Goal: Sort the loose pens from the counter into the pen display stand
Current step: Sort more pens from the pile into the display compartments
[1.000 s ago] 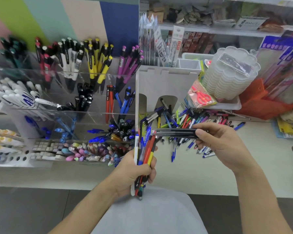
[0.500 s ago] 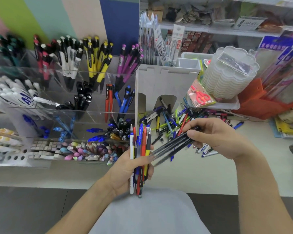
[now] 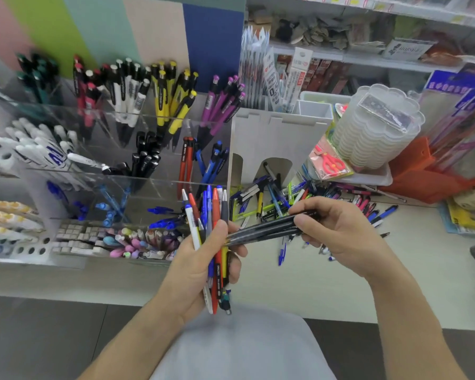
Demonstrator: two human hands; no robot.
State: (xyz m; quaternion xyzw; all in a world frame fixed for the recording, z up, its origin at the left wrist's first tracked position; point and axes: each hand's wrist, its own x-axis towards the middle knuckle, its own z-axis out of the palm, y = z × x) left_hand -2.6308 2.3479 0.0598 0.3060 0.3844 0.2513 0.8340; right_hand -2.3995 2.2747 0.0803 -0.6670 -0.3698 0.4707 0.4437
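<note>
- Pen display stand (image 3: pixel 159 149): clear tiered compartments on the counter's left side already hold pens grouped by colour. How many of these were sorted from the loose stock cannot be told.
- Left hand (image 3: pixel 200 267): fingers curled around a mixed bundle of pens (image 3: pixel 213 237), held roughly upright in front of the stand. None of this bundle is placed yet.
- Right hand (image 3: pixel 337 231): fingers pinch a small set of dark pens (image 3: pixel 263 230), lying nearly level, tips reaching the left hand's bundle.
- Loose pile of pens (image 3: pixel 280 198): many pens remain scattered on the counter (image 3: pixel 340 292) behind the hands, right of the stand.
- Assessment: collection is under way; most sorting remains.
</note>
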